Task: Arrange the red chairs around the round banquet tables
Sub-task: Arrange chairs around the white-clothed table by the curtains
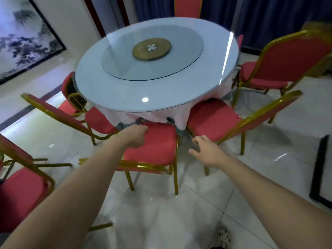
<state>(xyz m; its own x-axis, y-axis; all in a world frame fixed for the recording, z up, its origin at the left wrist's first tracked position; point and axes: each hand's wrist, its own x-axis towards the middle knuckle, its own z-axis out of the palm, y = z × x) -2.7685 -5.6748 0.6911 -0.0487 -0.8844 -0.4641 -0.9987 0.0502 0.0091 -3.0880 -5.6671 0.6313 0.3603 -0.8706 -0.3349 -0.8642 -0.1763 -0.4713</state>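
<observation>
A round banquet table (107, 90) with a glass top, a glass turntable (125, 56) and a pink cloth stands in the middle. Red chairs with gold frames surround it. The nearest chair (158, 144) faces the table, its seat partly under the cloth. My left hand (134, 136) is over that seat's far left corner with curled fingers; whether it grips the seat is hidden. My right hand (204, 150) hovers with fingers spread in the gap between this chair and the right-hand chair (212, 123), touching nothing.
More red chairs: one on the left (98, 121), one at the far right (287, 60), one behind the table (186, 6), one at the lower left (18, 194). A dark frame (319, 168) lies on the tiled floor at right. A painting (27, 38) leans at left.
</observation>
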